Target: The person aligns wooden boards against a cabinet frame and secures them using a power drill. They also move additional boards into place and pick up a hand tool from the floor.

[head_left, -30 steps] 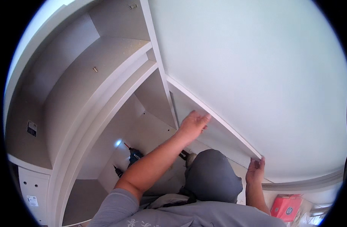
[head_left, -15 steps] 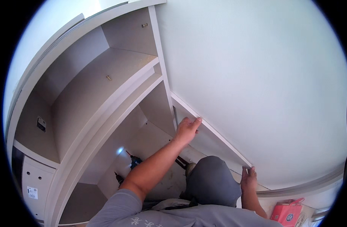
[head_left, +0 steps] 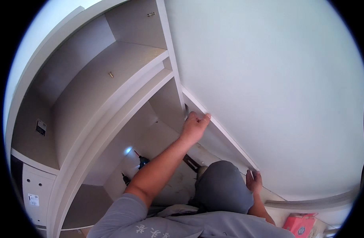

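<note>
A narrow white board (head_left: 225, 132) stands on edge along the pale wall, its far end against the cabinet's side panel. My left hand (head_left: 195, 127) grips the board's upper edge nearer that far end, thumb on top and fingers bent along its side. At the near end, beside my grey-clad knee (head_left: 222, 186), my right hand (head_left: 254, 181) holds the board's corner. Part of that hand's grip is hidden. Left of my left forearm, two power drills lie inside the lower compartment: one drill (head_left: 142, 162) has a light shining, and another drill (head_left: 126, 179) is partly covered.
The light cabinet (head_left: 110, 99) fills the left side. A brass-coloured fitting (head_left: 111, 74) lies on its shelf, and another fitting (head_left: 151, 14) is on the compartment wall. The pale wall (head_left: 277, 99) rises at right. A red bag (head_left: 299, 225) rests at lower right.
The view has shifted slightly, so the cabinet appears higher. Both hands keep their hold on the board, whose near end appears a little farther left.
</note>
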The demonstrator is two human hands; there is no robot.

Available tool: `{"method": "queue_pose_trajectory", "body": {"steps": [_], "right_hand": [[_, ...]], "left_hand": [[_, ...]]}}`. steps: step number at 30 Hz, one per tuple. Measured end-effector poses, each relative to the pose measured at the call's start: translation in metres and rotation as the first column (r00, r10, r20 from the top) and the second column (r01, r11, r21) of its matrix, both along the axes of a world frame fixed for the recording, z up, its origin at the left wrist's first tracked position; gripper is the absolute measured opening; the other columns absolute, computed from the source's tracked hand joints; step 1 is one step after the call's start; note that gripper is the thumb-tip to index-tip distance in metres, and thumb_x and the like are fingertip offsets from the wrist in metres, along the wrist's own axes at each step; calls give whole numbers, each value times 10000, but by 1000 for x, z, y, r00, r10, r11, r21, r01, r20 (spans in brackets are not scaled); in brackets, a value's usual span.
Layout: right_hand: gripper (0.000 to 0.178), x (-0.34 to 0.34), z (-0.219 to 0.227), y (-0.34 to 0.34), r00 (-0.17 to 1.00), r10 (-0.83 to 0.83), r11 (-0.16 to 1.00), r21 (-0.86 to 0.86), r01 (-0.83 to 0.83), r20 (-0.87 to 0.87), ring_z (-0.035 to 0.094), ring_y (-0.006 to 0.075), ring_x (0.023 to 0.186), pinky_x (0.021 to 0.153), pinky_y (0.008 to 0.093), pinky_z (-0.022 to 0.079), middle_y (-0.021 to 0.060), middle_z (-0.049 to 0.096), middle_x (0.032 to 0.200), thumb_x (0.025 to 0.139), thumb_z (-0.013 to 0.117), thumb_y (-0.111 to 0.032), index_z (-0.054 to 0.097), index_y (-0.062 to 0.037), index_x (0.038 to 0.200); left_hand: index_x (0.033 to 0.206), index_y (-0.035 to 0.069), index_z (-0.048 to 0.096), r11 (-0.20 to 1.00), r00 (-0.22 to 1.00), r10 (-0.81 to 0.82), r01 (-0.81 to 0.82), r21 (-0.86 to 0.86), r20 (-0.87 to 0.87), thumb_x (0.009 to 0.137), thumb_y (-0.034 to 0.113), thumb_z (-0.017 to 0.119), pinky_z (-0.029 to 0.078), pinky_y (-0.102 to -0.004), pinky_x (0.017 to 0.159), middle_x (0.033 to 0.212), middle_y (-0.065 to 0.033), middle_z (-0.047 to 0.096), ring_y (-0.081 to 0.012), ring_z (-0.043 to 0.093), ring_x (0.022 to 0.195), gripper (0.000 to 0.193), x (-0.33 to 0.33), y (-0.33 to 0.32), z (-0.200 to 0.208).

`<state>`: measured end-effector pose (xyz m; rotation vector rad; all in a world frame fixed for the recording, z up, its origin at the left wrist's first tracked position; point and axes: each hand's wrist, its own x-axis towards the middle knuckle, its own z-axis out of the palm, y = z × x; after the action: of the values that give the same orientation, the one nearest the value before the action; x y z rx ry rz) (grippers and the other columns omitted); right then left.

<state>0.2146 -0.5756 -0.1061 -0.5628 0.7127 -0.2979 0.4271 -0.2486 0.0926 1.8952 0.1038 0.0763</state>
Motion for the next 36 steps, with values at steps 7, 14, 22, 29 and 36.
{"method": "queue_pose_trajectory", "body": {"steps": [7, 14, 22, 29, 36], "right_hand": [[476, -2, -14, -20, 994, 106, 987, -124, -106, -5, 641, 333, 1189, 955, 393, 612, 177, 606, 1285, 997, 662, -336, 527, 22, 1279], [358, -6, -16, -31, 988, -145, 986, 76, 149, -52, 640, 298, 1061, 965, 404, 593, 151, 616, 1165, 985, 637, -277, 560, 16, 1176], [262, -19, -42, -57, 938, -325, 924, 172, 342, -123, 620, 264, 1034, 970, 414, 583, 135, 610, 1064, 1022, 511, -224, 559, 23, 1097], [359, -37, -114, -79, 925, -333, 923, 139, 359, -181, 570, 267, 1177, 999, 398, 557, 138, 574, 1268, 1021, 494, -215, 510, 26, 1286], [346, -43, -146, -97, 913, -370, 920, 73, 386, -173, 577, 262, 1176, 1028, 392, 538, 141, 588, 1253, 1033, 457, -223, 543, 25, 1259]], "left_hand": [[1031, -32, 550, 983, 967, -167, 149, 107, 191, 910, 482, 749, 494, -362, 699, 865, -86, 598, -168, 533, 762, 564, -37, -37, 76], [1050, -57, 586, 955, 969, -243, 232, 185, 37, 877, 521, 767, 531, -381, 739, 873, -125, 650, -237, 623, 788, 629, -47, -47, 78], [1065, -42, 644, 753, 752, -616, 650, 108, -234, 942, 540, 706, 542, -359, 734, 893, -113, 674, -186, 649, 798, 599, -52, -57, 50], [1064, -30, 617, 955, 969, -245, 247, -163, 36, 911, 544, 741, 546, -359, 689, 859, -100, 679, -190, 650, 755, 608, -37, -37, 50], [1070, -54, 621, 945, 952, -293, 274, 177, 88, 888, 576, 750, 555, -389, 743, 899, -143, 702, -255, 683, 799, 669, -46, -49, 56]]}}
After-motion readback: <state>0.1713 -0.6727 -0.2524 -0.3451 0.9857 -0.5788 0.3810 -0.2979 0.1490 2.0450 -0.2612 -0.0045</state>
